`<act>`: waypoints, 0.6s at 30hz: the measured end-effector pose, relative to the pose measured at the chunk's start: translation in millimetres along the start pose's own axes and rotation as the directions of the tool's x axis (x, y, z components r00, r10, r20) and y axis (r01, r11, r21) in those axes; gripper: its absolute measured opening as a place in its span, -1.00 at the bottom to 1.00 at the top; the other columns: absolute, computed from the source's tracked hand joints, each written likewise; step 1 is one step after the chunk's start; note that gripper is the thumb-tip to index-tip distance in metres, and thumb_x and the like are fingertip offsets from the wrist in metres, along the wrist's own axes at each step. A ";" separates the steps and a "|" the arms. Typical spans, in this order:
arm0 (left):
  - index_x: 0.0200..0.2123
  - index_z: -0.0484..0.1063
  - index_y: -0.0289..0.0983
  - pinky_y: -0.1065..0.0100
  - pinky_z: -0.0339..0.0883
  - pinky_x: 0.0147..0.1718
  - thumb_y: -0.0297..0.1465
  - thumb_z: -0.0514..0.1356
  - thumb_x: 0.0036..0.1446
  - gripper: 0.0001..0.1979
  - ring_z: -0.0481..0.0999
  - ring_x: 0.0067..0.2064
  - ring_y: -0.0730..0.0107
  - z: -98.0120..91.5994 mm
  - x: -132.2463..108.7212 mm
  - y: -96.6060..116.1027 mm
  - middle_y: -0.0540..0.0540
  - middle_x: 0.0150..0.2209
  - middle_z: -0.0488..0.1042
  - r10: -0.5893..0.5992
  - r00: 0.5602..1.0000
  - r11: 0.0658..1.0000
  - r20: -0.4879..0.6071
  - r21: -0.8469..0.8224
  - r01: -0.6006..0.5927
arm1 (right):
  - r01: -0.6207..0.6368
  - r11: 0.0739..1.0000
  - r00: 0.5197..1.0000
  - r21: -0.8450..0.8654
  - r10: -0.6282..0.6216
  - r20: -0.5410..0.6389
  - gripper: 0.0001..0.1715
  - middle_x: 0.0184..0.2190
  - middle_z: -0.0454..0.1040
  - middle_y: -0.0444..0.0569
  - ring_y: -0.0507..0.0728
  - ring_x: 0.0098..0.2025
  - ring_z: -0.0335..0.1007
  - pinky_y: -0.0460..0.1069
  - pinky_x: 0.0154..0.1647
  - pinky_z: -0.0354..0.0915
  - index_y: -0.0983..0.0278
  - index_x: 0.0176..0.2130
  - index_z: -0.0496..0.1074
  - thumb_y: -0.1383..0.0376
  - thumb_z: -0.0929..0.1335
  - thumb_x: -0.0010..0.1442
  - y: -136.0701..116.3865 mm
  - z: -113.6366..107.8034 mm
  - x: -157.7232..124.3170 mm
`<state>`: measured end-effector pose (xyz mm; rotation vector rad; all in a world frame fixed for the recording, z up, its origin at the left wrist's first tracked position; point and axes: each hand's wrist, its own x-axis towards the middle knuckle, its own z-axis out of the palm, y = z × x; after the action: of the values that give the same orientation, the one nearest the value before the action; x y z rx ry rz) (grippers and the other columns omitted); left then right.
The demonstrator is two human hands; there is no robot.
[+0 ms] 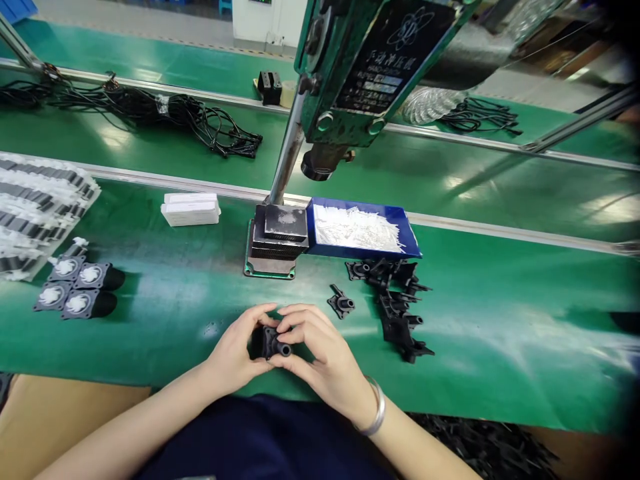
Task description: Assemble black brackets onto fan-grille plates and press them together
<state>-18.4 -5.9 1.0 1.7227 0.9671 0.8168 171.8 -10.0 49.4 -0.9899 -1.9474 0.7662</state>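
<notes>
Both hands meet over the near edge of the green table, holding one small black plastic part (pixel 273 343) with a short tube sticking out. My left hand (pixel 235 350) curls round its left side. Fingers of my right hand (pixel 320 350) pinch it from the top and right; a silver bangle sits on that wrist. A single black part (pixel 341 303) lies just beyond my right hand. A pile of similar black parts (pixel 397 300) lies to its right.
A green hand press (pixel 360 73) stands ahead on its black base (pixel 277 240). A blue tray of white pieces (pixel 360 230) sits beside it. Assembled black parts with white centres (pixel 75 287), stacked white strips (pixel 35 207), a white block (pixel 191 209) and black cables (pixel 200 123) lie left.
</notes>
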 end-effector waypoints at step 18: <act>0.22 0.09 -0.10 0.10 0.44 0.02 -0.36 0.31 0.14 -0.35 0.53 -0.02 0.19 1.7 -1.9 -4.7 -0.13 -0.03 0.46 0.082 0.996 0.994 -0.025 0.073 -0.080 | -0.011 0.999 1.000 -0.039 0.010 -0.018 -0.77 -0.22 0.48 0.00 0.20 0.02 0.38 0.17 0.02 0.39 0.21 -0.17 0.35 0.22 0.43 0.21 12.2 13.6 -7.9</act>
<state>-18.9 -7.2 -4.2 1.8266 0.9617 0.8699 167.5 -12.6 30.1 -1.0280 -1.9501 0.7250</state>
